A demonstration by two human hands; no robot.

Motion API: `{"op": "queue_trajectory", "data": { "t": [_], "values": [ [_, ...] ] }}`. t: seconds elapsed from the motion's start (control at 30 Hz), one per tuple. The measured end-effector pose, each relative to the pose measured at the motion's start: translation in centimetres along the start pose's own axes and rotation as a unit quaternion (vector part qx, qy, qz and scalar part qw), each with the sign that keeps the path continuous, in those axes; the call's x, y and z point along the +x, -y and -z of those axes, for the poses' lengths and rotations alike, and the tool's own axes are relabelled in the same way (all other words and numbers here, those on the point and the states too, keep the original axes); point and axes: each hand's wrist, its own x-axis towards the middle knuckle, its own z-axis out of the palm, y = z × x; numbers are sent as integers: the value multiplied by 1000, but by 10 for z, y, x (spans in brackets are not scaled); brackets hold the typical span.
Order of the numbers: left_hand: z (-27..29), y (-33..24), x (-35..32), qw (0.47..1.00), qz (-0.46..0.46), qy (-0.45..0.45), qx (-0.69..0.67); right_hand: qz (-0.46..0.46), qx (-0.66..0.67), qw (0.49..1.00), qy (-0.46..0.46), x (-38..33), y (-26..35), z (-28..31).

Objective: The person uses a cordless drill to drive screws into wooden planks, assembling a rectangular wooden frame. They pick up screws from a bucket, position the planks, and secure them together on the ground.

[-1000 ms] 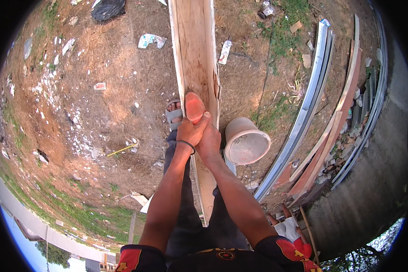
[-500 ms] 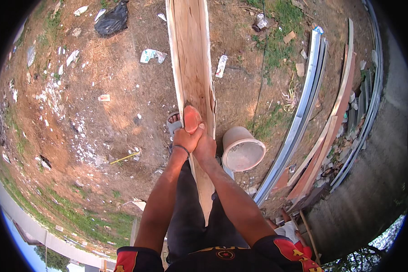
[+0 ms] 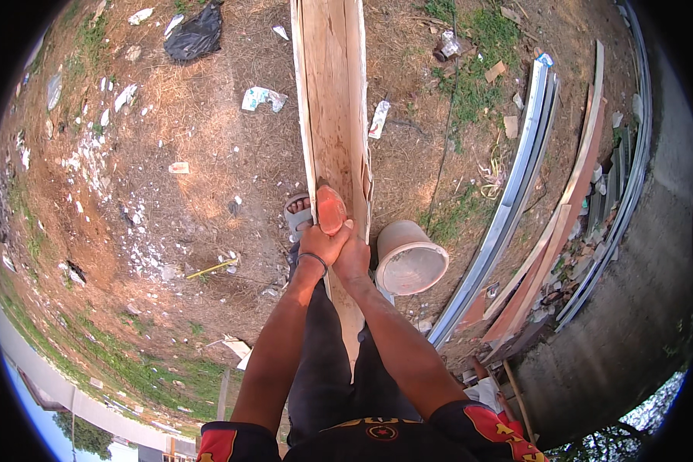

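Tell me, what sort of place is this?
Probably an outdoor yard or small building site: bare, dry ground strewn with litter, metallic-looking strips laid along the right, and a long wooden board running down the middle of the view.

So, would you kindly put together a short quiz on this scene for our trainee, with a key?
1. True or false: the bucket is to the right of the beam.
2. Which wrist wears the dark band? A) left B) right C) both
3. Fill in the colour: the left hand and the right hand are close together, with a ___ object showing just ahead of them.

Key:
1. True
2. A
3. Red
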Motion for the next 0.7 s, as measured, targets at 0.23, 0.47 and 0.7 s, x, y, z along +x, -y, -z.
{"op": "queue_trajectory", "data": {
  "t": [0.23, 0.47, 0.7],
  "values": [
    [-2, -2, 4, 999, 31, -3, -25, 20, -33, 999, 27, 8, 1, 3],
    [1, -10, 19, 997, 59, 14, 47, -8, -48, 998, 43, 21, 11, 10],
    [6, -2, 29, 991, 102, 32, 82, 26, -104, 993, 39, 30, 20, 8]
  ]
}}
